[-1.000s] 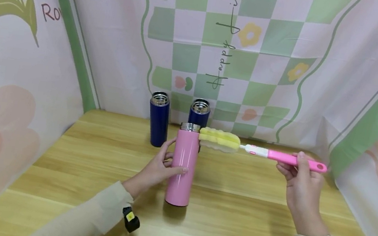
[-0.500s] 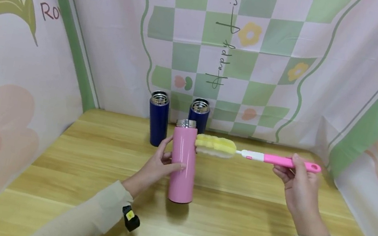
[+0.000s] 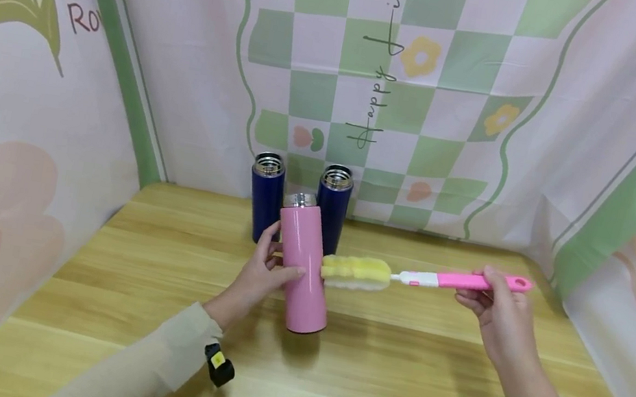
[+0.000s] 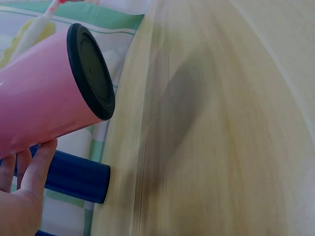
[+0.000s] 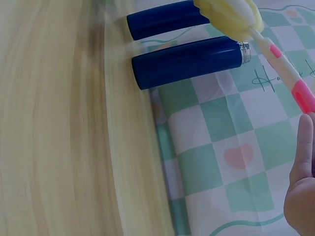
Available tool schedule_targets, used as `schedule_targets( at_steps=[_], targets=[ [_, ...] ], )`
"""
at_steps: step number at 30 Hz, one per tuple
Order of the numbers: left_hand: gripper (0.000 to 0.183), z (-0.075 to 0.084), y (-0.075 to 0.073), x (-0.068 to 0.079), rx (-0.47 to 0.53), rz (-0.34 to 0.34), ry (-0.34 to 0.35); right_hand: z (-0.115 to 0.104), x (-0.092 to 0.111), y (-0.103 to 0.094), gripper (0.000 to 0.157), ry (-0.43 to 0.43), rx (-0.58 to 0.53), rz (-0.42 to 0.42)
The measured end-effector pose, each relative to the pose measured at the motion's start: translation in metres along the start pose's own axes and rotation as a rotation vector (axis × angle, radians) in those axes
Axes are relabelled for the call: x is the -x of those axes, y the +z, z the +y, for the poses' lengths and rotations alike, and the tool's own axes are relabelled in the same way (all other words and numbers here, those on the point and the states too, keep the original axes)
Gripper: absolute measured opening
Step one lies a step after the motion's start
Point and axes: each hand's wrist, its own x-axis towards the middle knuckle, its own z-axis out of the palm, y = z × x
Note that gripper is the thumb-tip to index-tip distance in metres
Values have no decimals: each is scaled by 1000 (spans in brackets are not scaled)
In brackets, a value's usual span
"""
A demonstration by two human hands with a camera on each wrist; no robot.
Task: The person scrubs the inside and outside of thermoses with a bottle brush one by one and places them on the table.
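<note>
A pink thermos bottle [image 3: 303,259] with a bare steel neck is held by my left hand [image 3: 258,276], fingers behind and thumb across its front. It tilts with its top leaning left, and its dark base [image 4: 92,71] is off the table in the left wrist view. My right hand [image 3: 505,318] pinches the pink handle of a bottle brush [image 3: 449,280]. The brush's yellow and white sponge head [image 3: 356,272] lies level against the bottle's right side, outside it; whether they touch I cannot tell.
Two dark blue bottles without lids, a left one [image 3: 266,197] and a right one [image 3: 333,204], stand upright behind the pink bottle. A patterned curtain [image 3: 430,119] hangs along the back edge of the wooden table [image 3: 387,390].
The pink bottle has lifted, and its top has swung left into a tilt. The brush has come down along its side and shifted slightly left with my right hand.
</note>
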Motion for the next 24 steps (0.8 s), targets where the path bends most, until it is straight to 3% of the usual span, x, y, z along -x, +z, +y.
schedule_targets(
  at_steps=[4,15,24],
  targets=[
    [95,3,-2,0,12,26,2,-1,1,-4,24,27,40,-29],
    [91,4,-7,1,52,10,-2,2,3,-15,28,81,167,-86],
    [88,0,-6,2,104,-20,-42,6,2,-20,29,120,119,-115]
  ],
)
